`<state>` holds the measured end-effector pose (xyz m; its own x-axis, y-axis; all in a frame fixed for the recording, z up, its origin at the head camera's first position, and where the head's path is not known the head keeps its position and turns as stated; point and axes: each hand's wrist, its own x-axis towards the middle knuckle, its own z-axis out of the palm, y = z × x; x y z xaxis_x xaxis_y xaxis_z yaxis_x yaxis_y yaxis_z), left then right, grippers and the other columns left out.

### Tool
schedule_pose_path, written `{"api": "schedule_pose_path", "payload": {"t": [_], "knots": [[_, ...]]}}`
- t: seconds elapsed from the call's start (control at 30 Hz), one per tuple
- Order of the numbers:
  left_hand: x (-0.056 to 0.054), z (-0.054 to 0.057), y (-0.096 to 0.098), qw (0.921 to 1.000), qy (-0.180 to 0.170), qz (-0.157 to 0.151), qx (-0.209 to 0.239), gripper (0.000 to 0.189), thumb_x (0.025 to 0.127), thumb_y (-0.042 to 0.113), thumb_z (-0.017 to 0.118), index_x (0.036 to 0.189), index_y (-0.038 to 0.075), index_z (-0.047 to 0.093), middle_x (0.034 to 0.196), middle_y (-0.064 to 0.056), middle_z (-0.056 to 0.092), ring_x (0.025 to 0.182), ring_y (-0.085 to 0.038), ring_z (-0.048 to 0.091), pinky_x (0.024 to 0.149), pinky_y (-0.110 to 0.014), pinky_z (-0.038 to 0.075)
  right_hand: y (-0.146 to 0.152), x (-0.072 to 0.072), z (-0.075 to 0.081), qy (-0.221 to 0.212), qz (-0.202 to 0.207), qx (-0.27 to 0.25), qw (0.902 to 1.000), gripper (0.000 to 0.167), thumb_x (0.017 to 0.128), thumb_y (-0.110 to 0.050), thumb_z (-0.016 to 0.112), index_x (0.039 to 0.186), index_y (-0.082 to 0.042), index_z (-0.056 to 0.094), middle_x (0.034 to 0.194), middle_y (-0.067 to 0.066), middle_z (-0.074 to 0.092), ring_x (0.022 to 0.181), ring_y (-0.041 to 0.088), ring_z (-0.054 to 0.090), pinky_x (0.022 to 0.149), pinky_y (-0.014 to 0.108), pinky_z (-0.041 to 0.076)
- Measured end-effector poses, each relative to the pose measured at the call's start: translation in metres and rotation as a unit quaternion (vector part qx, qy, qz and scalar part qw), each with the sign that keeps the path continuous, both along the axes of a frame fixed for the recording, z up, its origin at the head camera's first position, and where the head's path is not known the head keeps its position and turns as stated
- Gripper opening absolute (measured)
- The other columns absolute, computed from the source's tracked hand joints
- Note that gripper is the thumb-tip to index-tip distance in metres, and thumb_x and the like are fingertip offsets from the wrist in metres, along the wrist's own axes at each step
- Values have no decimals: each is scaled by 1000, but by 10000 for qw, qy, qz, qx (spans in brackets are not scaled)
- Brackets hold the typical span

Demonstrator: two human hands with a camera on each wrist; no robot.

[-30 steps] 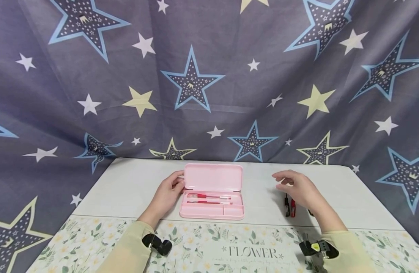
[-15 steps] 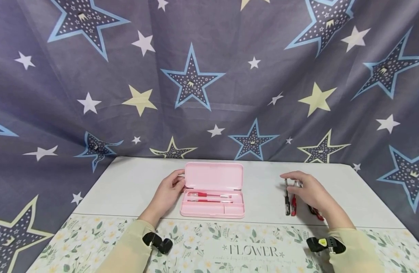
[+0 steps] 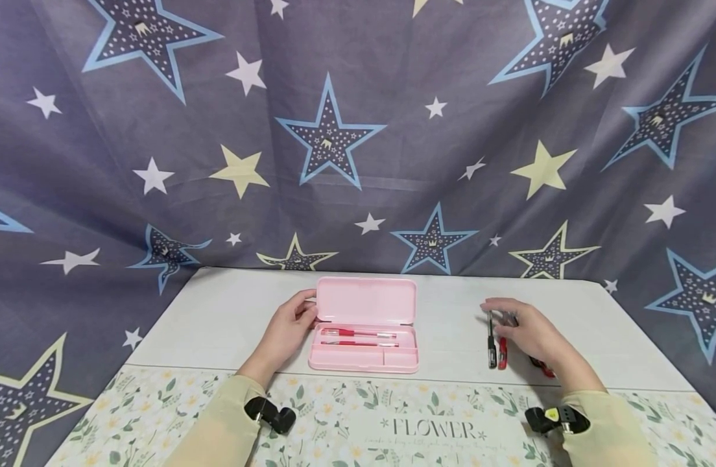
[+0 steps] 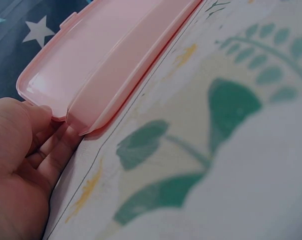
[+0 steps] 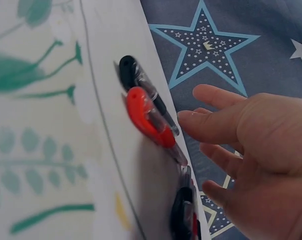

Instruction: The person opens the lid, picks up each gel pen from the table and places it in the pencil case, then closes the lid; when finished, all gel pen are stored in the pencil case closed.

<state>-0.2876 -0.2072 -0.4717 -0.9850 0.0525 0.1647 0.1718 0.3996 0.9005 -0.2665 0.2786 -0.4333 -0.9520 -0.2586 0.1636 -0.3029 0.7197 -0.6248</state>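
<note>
A pink pencil case [image 3: 366,301] stands with its lid raised, and two red-and-clear pens [image 3: 349,333] lie in its long compartment. My left hand [image 3: 285,331] grips the case's left side, the thumb on the lid's corner and the fingers beneath, as the left wrist view shows. Over several pens on the right, my right hand [image 3: 530,332] hovers with thumb and fingers apart, holding nothing. A black pen [image 3: 491,350] and a red pen [image 3: 502,355] lie side by side beside its fingertips. Another black pen [image 5: 182,212] and a red one are partly hidden by the hand.
The white tabletop [image 3: 445,318] meets a floral mat [image 3: 311,408] lettered FLOWER at the front. A dark star-patterned curtain [image 3: 311,214] hangs right behind the table. Each wrist wears a black camera strap [image 3: 559,420].
My right hand has moved slightly right and lowered toward the pens, uncovering more of them. The left hand stays on the pencil case.
</note>
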Motion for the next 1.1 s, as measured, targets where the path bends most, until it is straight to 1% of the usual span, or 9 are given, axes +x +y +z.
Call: {"api": "schedule_pose_path", "payload": {"t": [0.17,0.37,0.53,0.63,0.77,0.9,1.1], "knots": [[0,0,1,10000,-30,1,39,38,115,10,60,152,14,63,116,-7,77,100,-18,72,94,-34,59,2,0,-5,40,71,115,9999,45,100,2,76,144,-1,70,159,29,53,149,57,41,119,75,32],[1,0,1,10000,-23,-27,91,38,115,9,60,152,14,63,116,-8,77,99,-19,72,93,-31,59,1,-1,-7,-204,67,140,9997,46,102,-3,77,147,-2,68,164,28,49,157,57,28,121,77,26],[1,0,1,9999,-32,-26,99,38,115,9,60,152,13,63,116,-8,77,99,-18,72,93,-31,59,-1,-1,-9,-344,141,112,9992,43,103,-9,78,145,-2,71,166,30,45,159,60,20,121,79,22],[1,1,1,10000,-35,-10,60,38,115,9,60,152,13,63,116,-8,77,99,-18,72,94,-32,59,-3,-1,-10,-288,194,158,9993,41,102,-12,79,141,-3,73,165,32,45,158,63,16,120,83,17],[1,2,2,10000,-38,6,-1,38,115,10,60,152,13,63,114,-8,77,99,-18,73,95,-34,59,-6,-1,-12,-89,281,166,9994,36,101,-11,80,136,-2,75,161,36,46,156,66,17,119,85,13],[1,3,2,10000,-42,12,-33,37,115,10,60,152,14,63,113,-7,77,98,-17,73,95,-35,59,-10,-1,-12,34,308,181,9994,32,100,-10,80,131,-3,77,159,37,48,156,66,18,119,86,9],[1,3,0,9999,-20,47,-96,38,115,10,59,153,14,63,114,-6,77,98,-17,72,97,-38,58,-15,-1,-13,109,217,178,9995,25,98,-13,84,123,-8,79,157,35,52,156,64,21,120,85,9]]}}
